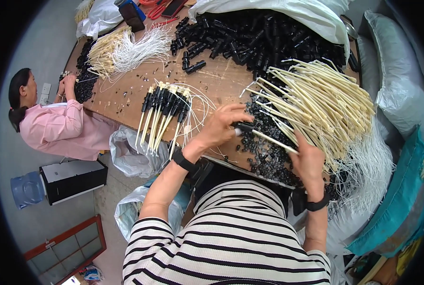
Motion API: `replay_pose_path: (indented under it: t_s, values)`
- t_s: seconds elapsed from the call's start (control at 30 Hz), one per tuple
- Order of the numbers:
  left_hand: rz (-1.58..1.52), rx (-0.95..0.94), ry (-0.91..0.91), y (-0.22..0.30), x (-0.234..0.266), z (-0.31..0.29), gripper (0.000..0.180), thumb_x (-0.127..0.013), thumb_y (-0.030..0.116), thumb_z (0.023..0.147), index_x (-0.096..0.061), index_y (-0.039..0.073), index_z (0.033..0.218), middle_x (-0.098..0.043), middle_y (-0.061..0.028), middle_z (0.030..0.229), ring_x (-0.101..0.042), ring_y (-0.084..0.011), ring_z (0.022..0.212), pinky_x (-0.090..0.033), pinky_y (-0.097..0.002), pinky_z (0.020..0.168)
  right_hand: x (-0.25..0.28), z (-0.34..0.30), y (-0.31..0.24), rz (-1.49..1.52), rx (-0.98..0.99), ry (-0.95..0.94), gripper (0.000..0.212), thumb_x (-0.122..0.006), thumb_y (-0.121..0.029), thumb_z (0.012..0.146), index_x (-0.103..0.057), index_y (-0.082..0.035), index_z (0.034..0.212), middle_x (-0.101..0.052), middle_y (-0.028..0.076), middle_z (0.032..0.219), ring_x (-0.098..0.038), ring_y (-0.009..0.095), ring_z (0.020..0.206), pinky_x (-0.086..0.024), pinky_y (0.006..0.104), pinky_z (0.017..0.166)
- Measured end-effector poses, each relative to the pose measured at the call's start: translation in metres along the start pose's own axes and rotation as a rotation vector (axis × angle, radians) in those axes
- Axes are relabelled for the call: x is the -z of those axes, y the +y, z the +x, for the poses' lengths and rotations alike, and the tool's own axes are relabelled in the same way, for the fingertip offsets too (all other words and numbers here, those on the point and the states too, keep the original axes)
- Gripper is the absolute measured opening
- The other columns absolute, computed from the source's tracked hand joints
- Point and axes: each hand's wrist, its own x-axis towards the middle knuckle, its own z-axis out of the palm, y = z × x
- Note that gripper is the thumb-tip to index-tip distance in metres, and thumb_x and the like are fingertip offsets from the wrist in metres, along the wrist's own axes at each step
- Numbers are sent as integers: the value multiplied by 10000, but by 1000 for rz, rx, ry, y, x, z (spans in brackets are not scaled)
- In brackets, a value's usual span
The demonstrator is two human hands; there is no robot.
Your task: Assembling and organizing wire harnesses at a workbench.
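Over the table's near edge my left hand [221, 126] has its fingers closed around a black plastic sleeve [243, 127]. A cream-coloured tube [273, 142] runs from that sleeve across to my right hand [309, 160], whose thumb and fingers are pinched on its other end. Beneath the tube lies a scatter of small black plastic bits [264, 159]. Just beyond my right hand spreads a big pile of cream tubes with white strings [323, 102]. Left of my left hand, several tubes fitted with black sleeves [163, 107] lie side by side over the edge.
Black cylindrical parts [254, 40] are heaped at the back under white sacking [278, 7]. Another bundle with white strings [140, 50] lies far left, near a co-worker in pink [55, 123]. Full sacks [397, 71] crowd the right side; plastic bags [138, 152] stand below the table.
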Motion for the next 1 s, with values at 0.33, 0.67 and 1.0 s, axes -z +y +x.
replay_pose_path:
  t_s: [0.33,0.67,1.0]
  values:
    - [242,118,156,2,-11,-16,238,-693,150,771,-647,80,994,-645,-63,756,-626,-217,599,-485,-307,551,3,3,8,1667,-144,108,136,-708,-77,803,-581,-62,756,-674,84,975,-531,64,556,-407,192,502]
    - [-328,531,146,21,-19,-5,139,-672,26,781,-691,39,918,-604,33,702,-511,-23,606,-403,-201,532,-29,8,-46,559,1,23,198,-723,-124,760,-646,-107,941,-644,60,764,-609,254,536,-468,330,483]
    - [-491,463,-6,28,-30,0,179,-663,2,758,-681,13,936,-604,33,787,-544,-34,738,-431,-201,642,-29,10,-52,255,264,278,264,-669,-9,716,-656,-82,968,-629,62,716,-574,223,501,-420,291,463]
